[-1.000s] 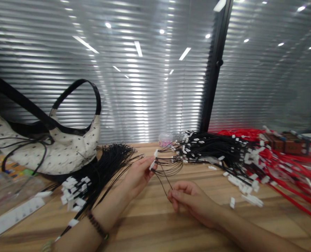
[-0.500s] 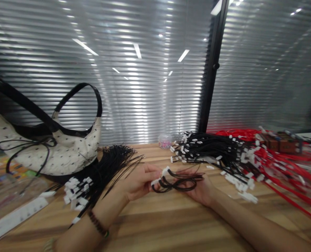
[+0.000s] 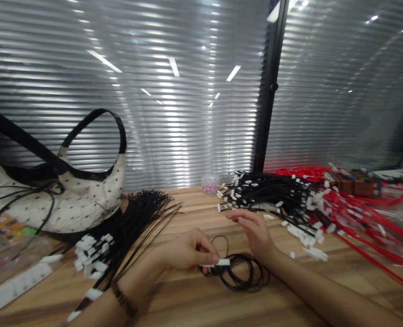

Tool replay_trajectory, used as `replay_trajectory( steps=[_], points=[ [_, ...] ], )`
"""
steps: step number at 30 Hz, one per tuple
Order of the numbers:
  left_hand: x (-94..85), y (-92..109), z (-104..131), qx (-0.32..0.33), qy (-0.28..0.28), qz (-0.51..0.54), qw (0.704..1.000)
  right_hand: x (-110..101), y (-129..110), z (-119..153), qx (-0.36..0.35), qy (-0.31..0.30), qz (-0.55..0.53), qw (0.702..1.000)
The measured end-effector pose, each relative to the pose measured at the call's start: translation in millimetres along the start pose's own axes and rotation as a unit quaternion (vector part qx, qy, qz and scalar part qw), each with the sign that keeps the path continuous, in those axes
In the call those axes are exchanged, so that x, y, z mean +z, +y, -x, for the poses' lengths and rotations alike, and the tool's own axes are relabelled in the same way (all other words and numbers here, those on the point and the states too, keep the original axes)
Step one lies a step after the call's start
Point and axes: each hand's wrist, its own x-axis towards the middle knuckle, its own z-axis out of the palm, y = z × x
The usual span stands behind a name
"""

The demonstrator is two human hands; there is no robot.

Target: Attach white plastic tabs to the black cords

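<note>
My left hand [image 3: 194,252], low in the middle, pinches a white tag [image 3: 223,262] between thumb and fingers. From that tag hangs a looped bundle of thin black cords [image 3: 247,277], just above or on the wooden table; which one I cannot tell. One thin loop of cord stands up behind the fingers. My right hand [image 3: 258,234] is open just above and right of the loops, its fingers stretched to the left, holding nothing. Left of my left hand lies a bunch of straight black cords [image 3: 133,231] with white tags [image 3: 92,254] at its near end.
A large pile of black cords with white tags [image 3: 272,190] lies back right, beside red cords [image 3: 358,218] and a brown box [image 3: 353,181]. A small clear tub [image 3: 210,185] stands at the back. A spotted white bag [image 3: 82,204] fills the left, a white strip [image 3: 17,286] in front.
My right hand has let go of the cords and opened, rising slightly. My left hand has moved down with the bundle, whose loops now spread out to the right.
</note>
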Motion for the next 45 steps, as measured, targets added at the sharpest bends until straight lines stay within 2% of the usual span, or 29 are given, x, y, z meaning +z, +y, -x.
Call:
replay_trajectory(
  steps=[4, 6, 7, 9, 12, 14, 16, 20, 23, 25, 27, 29, 31, 33, 36, 39, 42, 45],
  points=[
    [-2.8, -4, -4, -0.013, 0.057, 0.006, 0.998, 0, -9, 0, -0.045, 0.101, 0.177, 0.978],
    [-0.9, -7, -6, -0.010, 0.082, 0.014, 0.996, 6, -16, 3, -0.056, 0.092, 0.257, 0.960],
    [0.4, -8, -7, -0.004, 0.093, 0.019, 0.995, 10, -21, 5, -0.059, 0.063, 0.300, 0.950],
    [3.2, -10, -10, 0.008, 0.110, 0.028, 0.994, 19, -30, 11, -0.060, -0.035, 0.389, 0.918],
    [6.5, -13, -13, 0.016, 0.115, 0.026, 0.993, 29, -41, 19, -0.027, -0.183, 0.505, 0.843],
    [7.5, -16, -16, 0.019, 0.120, 0.026, 0.992, 31, -46, 22, 0.007, -0.233, 0.547, 0.804],
    [6.6, -18, -20, 0.037, 0.157, 0.032, 0.986, 28, -48, 20, 0.009, -0.242, 0.558, 0.793],
    [-4.2, -25, -25, 0.116, 0.302, -0.012, 0.946, 17, -53, 9, -0.006, -0.198, 0.547, 0.814],
    [-16.8, -28, -22, 0.164, 0.406, -0.113, 0.892, 7, -57, 2, 0.038, -0.195, 0.472, 0.859],
    [-23.5, -30, -19, 0.184, 0.440, -0.166, 0.863, -2, -59, 2, 0.068, -0.178, 0.435, 0.880],
    [-28.1, -32, -17, 0.170, 0.447, -0.157, 0.864, -17, -59, 7, 0.082, -0.137, 0.445, 0.881],
    [-30.8, -34, -18, 0.121, 0.430, -0.085, 0.891, -37, -58, 16, 0.086, -0.091, 0.457, 0.881],
    [-32.1, -36, -19, 0.089, 0.402, 0.027, 0.911, -60, -55, 27, 0.104, -0.052, 0.422, 0.899],
    [-31.8, -36, -20, 0.093, 0.371, 0.150, 0.912, -80, -54, 39, 0.148, 0.005, 0.331, 0.932],
    [-28.3, -30, -18, 0.097, 0.328, 0.304, 0.889, -95, -54, 53, 0.227, 0.100, 0.130, 0.960],
    [-24.7, -22, -16, 0.087, 0.329, 0.398, 0.852, -96, -56, 59, 0.274, 0.148, -0.041, 0.949],
    [-24.4, -20, -16, 0.079, 0.355, 0.444, 0.818, -91, -60, 56, 0.275, 0.148, -0.125, 0.941],
    [-25.2, -21, -17, 0.070, 0.366, 0.447, 0.813, -89, -66, 53, 0.273, 0.125, -0.189, 0.935]
  ],
)
